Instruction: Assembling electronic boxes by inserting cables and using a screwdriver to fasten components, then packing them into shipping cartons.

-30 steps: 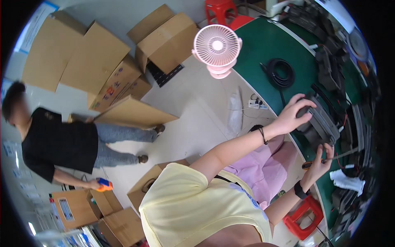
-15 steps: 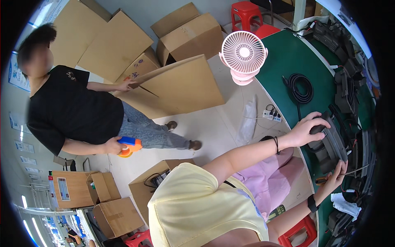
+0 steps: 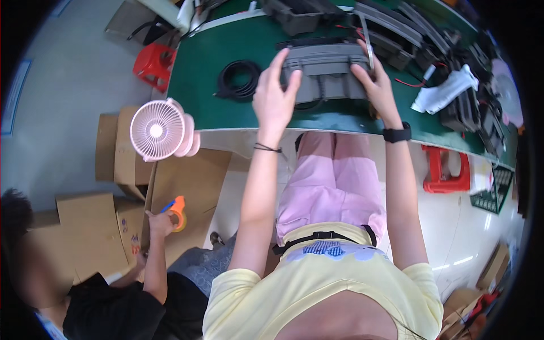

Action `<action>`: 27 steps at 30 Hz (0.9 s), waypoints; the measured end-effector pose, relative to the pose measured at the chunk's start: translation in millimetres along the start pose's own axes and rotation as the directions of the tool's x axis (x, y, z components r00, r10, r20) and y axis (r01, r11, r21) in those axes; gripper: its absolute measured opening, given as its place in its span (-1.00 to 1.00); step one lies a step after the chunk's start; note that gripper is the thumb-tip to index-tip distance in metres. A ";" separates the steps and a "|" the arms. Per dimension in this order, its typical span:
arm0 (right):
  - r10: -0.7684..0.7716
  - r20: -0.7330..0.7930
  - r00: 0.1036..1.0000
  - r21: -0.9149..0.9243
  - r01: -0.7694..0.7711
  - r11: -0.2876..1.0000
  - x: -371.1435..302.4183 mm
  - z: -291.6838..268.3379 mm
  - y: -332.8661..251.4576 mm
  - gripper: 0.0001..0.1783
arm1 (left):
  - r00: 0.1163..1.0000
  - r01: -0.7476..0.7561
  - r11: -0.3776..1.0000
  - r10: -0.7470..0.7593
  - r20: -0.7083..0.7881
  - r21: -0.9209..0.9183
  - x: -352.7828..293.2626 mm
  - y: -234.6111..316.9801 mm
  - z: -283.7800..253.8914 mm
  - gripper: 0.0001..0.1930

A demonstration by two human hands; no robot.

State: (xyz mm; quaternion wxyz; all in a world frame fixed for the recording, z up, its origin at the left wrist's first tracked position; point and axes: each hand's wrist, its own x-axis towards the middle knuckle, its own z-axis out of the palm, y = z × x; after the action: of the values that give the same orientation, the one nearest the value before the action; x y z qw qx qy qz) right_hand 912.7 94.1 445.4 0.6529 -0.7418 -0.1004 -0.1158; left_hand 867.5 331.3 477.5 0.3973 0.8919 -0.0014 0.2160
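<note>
A dark grey plastic housing [image 3: 326, 85] with a ribbed upper edge lies on the green tabletop in front of me. My left hand [image 3: 274, 101] grips its left end, thumb on the near face and fingers at the far edge. At the other end, my right hand [image 3: 378, 90] holds the housing with the thumb over its corner. A screwdriver [image 3: 368, 41] is also held in my right hand; its thin metal shaft points away from me, and the handle is mostly hidden by the palm. A coiled black cable [image 3: 238, 79] lies just left of my left hand.
More dark grey housings [image 3: 391, 34] with wires line the far and right table. A white crumpled wrapper [image 3: 447, 90] lies right. A pink fan [image 3: 157, 130] is at the left edge. At lower left, a person holds an orange tape dispenser [image 3: 179, 212] beside cardboard boxes [image 3: 93, 226].
My view has turned from the left side to face the table squarely. My left hand has shifted onto the housing's left end. The other person's tape dispenser is now over the cardboard.
</note>
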 end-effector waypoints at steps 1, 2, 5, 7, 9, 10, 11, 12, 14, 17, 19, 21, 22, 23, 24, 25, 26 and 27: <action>-0.025 -0.010 1.000 -0.004 0.025 1.000 1.3 -0.4 0.9 -0.31 | 1.000 -0.012 0.995 0.013 -0.015 0.103 2.3 3.8 -1.8 -0.47; -0.030 0.006 1.000 -0.007 0.030 1.000 3.0 -0.3 1.4 -0.31 | 0.995 -0.082 0.979 0.090 -0.036 0.187 4.3 7.7 -3.6 -0.43; 0.018 0.034 0.999 0.010 -0.019 1.000 5.9 -2.1 0.8 -0.29 | 0.834 -0.454 0.801 0.536 -0.129 0.391 19.7 17.6 -4.9 -0.32; 0.005 0.035 0.999 0.020 -0.006 1.000 6.6 -3.1 -1.9 -0.28 | 0.749 -0.641 0.686 0.656 0.087 0.344 32.7 23.3 3.6 -0.31; 0.014 0.037 0.999 -0.012 -0.014 1.000 4.4 -3.3 -6.0 -0.26 | 0.682 -0.728 0.633 0.708 0.185 0.263 45.2 27.9 17.7 -0.35; 0.001 0.006 1.000 -0.077 -0.001 0.997 1.8 -3.4 -8.4 -0.27 | 0.688 -0.723 0.645 0.707 0.166 0.249 48.3 28.1 21.7 -0.38; -0.015 -0.026 1.000 -0.140 0.012 0.990 -2.9 -3.5 -10.7 -0.28 | 0.695 -0.717 0.654 0.699 0.168 0.242 52.4 28.3 25.5 -0.40; -0.061 -0.055 0.997 -0.191 0.049 0.980 -8.4 -3.7 -12.9 -0.29 | 0.704 -0.709 0.665 0.689 0.173 0.236 55.5 28.2 28.1 -0.43; -0.116 -0.207 0.971 -0.363 0.033 0.931 -30.0 -1.7 -15.1 -0.46 | 0.701 -0.701 0.654 0.705 0.107 0.284 56.8 27.6 32.5 -0.54; -0.158 -0.289 0.944 -0.344 0.052 0.938 -66.2 -2.8 -14.9 -0.62 | 0.742 -0.650 0.697 0.668 0.057 0.303 53.9 24.0 33.9 -0.59; -0.088 -0.249 0.964 -0.377 -0.013 0.926 -90.2 -3.8 -15.3 -0.71 | 0.751 -0.643 0.711 0.658 0.052 0.285 52.9 20.3 33.4 -0.66; -0.056 -0.135 0.989 -0.496 -0.019 0.868 -105.6 -4.2 -17.5 -0.73 | 0.777 -0.607 0.726 0.627 0.052 0.322 54.3 16.0 33.8 -0.70; -0.004 -0.086 0.996 -0.554 -0.044 0.831 -109.6 -3.7 -19.4 -0.74 | 0.794 -0.583 0.738 0.607 0.044 0.340 56.2 13.9 34.1 -0.71; -0.038 -0.048 0.998 -0.549 0.005 0.836 -115.3 -2.4 -22.5 -0.74 | 0.826 -0.550 0.784 0.562 0.045 0.288 56.9 11.6 34.8 -0.70; -0.078 -0.015 0.997 -0.564 0.056 0.824 -116.1 -0.8 -25.1 -0.74 | 0.835 -0.538 0.802 0.550 0.029 0.260 58.4 9.8 35.3 -0.70; -0.097 0.011 0.995 -0.579 0.085 0.811 -117.6 1.8 -28.1 -0.74 | 0.842 -0.526 0.817 0.539 0.014 0.237 59.8 8.1 35.9 -0.70; -0.121 0.036 0.992 -0.584 0.119 0.803 -118.0 4.9 -31.1 -0.74 | 0.856 -0.508 0.836 0.517 0.009 0.208 60.6 6.9 36.2 -0.70; -0.098 0.031 0.995 -0.594 0.097 0.799 -116.0 8.3 -33.0 -0.74 | 0.845 -0.522 0.830 0.534 -0.012 0.196 60.5 6.0 36.1 -0.69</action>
State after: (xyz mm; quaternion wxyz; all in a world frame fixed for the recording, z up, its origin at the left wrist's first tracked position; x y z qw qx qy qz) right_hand 792.5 106.8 440.5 0.3810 -0.9027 -0.0966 -0.1751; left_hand 935.2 311.8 483.8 0.2374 0.8821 -0.2143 0.3460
